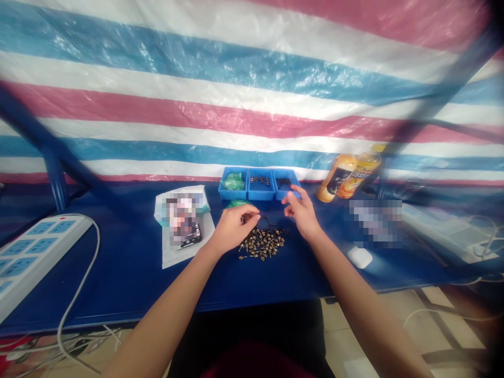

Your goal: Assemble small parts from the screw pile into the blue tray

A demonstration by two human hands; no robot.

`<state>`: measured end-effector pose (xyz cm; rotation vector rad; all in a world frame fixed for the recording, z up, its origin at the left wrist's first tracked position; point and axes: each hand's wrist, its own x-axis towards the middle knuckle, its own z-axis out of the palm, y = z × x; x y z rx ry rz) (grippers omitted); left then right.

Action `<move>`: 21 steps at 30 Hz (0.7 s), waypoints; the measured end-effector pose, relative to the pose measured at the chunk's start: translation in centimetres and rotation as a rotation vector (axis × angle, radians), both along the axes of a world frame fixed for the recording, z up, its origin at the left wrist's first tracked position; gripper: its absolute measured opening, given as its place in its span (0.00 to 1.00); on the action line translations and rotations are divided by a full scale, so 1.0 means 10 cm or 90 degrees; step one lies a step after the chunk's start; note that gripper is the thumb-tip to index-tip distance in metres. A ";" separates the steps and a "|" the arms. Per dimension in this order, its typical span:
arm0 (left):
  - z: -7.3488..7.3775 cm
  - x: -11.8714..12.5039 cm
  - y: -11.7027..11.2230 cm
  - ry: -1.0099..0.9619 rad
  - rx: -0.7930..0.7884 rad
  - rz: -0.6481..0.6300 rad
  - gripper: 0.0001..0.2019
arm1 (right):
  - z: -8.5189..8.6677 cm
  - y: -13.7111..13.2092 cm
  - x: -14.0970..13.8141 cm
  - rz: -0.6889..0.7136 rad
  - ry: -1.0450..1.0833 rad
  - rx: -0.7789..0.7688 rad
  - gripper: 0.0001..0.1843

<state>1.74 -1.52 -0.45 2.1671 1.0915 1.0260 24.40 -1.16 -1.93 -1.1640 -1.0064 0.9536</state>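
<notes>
Just behind a pile of small brass-coloured screws (pixel 264 244) is my left hand (pixel 233 227), thumb and forefinger pinched together. What sits in the pinch is too small and hidden to name. My right hand (pixel 302 214) hovers in front of the right blue bin (pixel 284 195), its fingers bent but apart, with nothing visible in them. Between the hands, a thin dark bent piece (pixel 270 222) lies behind the pile. The middle blue bin (pixel 260 195) holds small metal parts, and dark small parts lie in the right one. Green plastic fills the left blue bin (pixel 233 195).
Left of my hands lie a paper sheet (pixel 170 256) and a phone (pixel 192 237). A power strip (pixel 39 244) with a white cable stands further left. To the right are two drink bottles (pixel 342 176) and a white case (pixel 359 257). Striped sheeting (pixel 252 115) hangs behind the blue table (pixel 275 286).
</notes>
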 end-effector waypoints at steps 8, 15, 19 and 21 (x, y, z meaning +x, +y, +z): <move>0.02 0.00 0.00 0.012 -0.008 -0.007 0.10 | -0.11 0.05 0.10 -0.005 -0.276 0.016 0.16; 0.01 0.00 0.01 0.021 -0.009 -0.004 0.10 | -0.28 0.10 0.16 0.079 -0.682 0.091 0.15; -0.01 0.01 0.00 0.027 -0.004 -0.005 0.09 | -0.31 0.19 0.13 0.074 -0.748 0.085 0.11; -0.01 0.01 0.00 0.029 -0.005 -0.009 0.09 | -0.32 0.21 0.12 0.077 -0.742 0.079 0.10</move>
